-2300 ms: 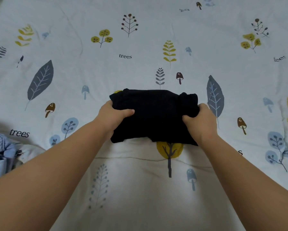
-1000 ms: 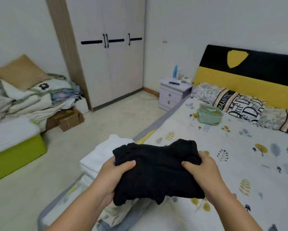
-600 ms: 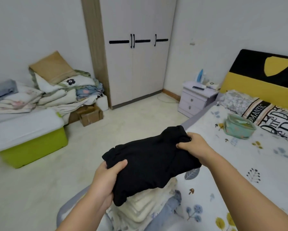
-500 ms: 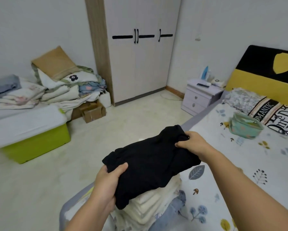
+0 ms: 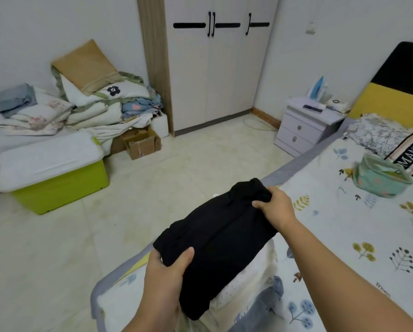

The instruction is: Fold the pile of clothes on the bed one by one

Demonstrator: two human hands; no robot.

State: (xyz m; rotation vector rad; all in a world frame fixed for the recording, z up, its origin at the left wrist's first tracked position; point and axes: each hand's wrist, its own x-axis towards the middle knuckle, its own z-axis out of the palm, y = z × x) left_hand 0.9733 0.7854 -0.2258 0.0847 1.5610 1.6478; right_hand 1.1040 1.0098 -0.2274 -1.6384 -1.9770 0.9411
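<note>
One folded black garment held over the stack at the bed's near corner. Long axis runs from near-left to far-right. Left hand clasps the near end, thumb on top; right hand pinches the far end — both grasping. Whether the garment already rests on the stack, cannot tell; it lies directly above it, slightly askew. Likely move: lower and let go. Count: one black piece, two hands, one stack of pale folded items — layers too blurred to number. One teal bag farther up the bed.
</note>
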